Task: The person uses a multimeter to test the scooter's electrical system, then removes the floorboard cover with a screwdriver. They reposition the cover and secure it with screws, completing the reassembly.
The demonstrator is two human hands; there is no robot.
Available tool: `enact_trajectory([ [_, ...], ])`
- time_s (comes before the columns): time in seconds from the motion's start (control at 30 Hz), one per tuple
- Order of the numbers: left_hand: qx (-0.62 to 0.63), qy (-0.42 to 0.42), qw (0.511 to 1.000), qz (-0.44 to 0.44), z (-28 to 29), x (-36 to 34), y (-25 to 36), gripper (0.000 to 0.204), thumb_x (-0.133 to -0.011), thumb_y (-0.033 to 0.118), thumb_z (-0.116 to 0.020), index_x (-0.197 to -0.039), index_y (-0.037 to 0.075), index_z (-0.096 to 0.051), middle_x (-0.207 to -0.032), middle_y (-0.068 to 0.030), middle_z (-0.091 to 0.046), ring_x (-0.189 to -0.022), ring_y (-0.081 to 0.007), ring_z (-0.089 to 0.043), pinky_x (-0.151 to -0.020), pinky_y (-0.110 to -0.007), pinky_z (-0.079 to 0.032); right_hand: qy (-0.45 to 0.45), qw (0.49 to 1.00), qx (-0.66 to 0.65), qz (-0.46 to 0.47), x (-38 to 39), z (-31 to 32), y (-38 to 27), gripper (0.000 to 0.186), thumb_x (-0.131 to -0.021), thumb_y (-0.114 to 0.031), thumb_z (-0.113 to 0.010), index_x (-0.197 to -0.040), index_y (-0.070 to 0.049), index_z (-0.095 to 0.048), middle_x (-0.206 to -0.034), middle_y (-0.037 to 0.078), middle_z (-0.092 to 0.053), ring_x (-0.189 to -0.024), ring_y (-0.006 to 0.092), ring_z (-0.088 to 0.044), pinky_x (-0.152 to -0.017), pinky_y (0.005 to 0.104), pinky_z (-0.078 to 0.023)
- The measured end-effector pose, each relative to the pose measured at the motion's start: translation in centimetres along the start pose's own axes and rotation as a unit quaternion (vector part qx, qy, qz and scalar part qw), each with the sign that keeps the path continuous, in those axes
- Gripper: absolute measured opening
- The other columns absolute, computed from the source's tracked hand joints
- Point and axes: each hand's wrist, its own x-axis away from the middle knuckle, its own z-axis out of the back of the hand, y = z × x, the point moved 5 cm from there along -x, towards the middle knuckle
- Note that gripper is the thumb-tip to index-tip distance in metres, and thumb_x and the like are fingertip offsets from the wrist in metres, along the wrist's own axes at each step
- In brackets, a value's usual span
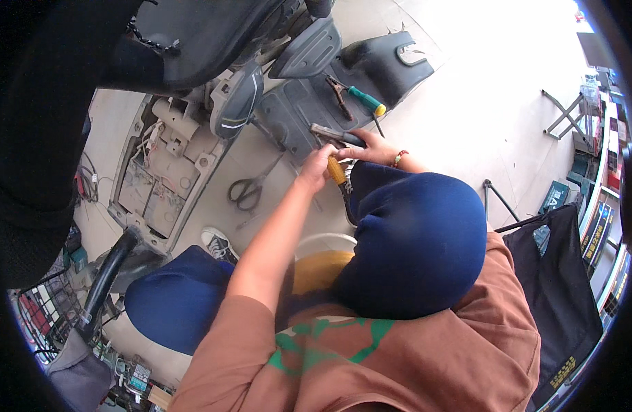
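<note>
My left hand (319, 165) is closed near a yellow-handled tool (337, 171) between my knees, its working end unclear. My right hand (374, 147) grips a metal tool with a dark handle (333, 134), probably pliers, just above it; the two hands nearly touch. Beyond them lies a dark grey plastic panel (288, 113) bearing a green-and-yellow screwdriver (364, 99) and rusty pliers (340, 96). Black-handled scissors (244, 193) lie on the floor left of my hands.
An opened scooter floorboard (166, 172) with exposed wiring is at left, beneath the dark scooter body (182, 34). A folding metal stand (561, 117), a black fabric chair (556, 288) and shelving with boxes (597, 226) stand at right. A wire basket (44, 312) is lower left.
</note>
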Motion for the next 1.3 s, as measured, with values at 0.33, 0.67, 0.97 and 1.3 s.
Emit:
enact_trajectory([
  [0.33, -0.288, 0.077, 0.948, -0.111, 0.7, 0.7, 1.8, 0.025, -0.088, 0.009, -0.054, -0.113, 0.008, -0.053, -0.080, -0.0042, -0.060, -0.062, -0.0134, -0.055, -0.056, -0.031, -0.047, -0.065, 0.996, -0.002, 0.062, -1.9, -3.0, 0.4, 0.075, -0.065, -0.051, -0.088, -0.113, 0.001, -0.065, -0.100, 0.014, -0.071, -0.096, 0.0219, -0.066, -0.086, 0.0348, -0.049],
  [0.67, -0.340, 0.119, 0.923, -0.137, 2.1, 0.5, 0.6, 0.021, -0.092, 0.025, -0.061, -0.102, 0.006, -0.060, -0.079, -0.0031, -0.063, -0.060, -0.0121, -0.057, -0.052, -0.030, -0.050, 0.078, 0.991, 0.091, 0.057, -0.5, -2.6, -0.8, 0.051, -0.067, -0.042, -0.082, -0.089, 0.002, -0.068, -0.078, 0.020, -0.068, -0.074, 0.0320, -0.068, -0.070, 0.0415, -0.051],
  [0.97, -0.290, 0.247, 0.914, -0.136, 6.2, 3.4, 0.5, 0.025, -0.094, 0.030, -0.060, -0.101, 0.006, -0.055, -0.080, -0.0068, -0.067, -0.054, -0.0139, -0.057, -0.046, -0.030, -0.048, -0.029, 0.950, 0.191, -0.244, -1.6, -0.2, 4.2, 0.057, -0.069, -0.038, -0.077, -0.105, 0.006, -0.070, -0.104, 0.023, -0.070, -0.098, 0.0337, -0.068, -0.084, 0.0385, -0.053],
  [1.3, -0.282, 0.205, 0.931, -0.107, 6.3, 4.0, -1.3, 0.021, -0.095, 0.027, -0.058, -0.102, 0.007, -0.056, -0.084, -0.0076, -0.068, -0.060, -0.0148, -0.060, -0.048, -0.031, -0.050, 0.169, 0.955, 0.178, -0.165, -4.4, 3.2, 12.3, 0.080, -0.077, -0.061, -0.074, -0.104, 0.014, -0.063, -0.096, 0.028, -0.068, -0.092, 0.0330, -0.068, -0.082, 0.0407, -0.052],
])
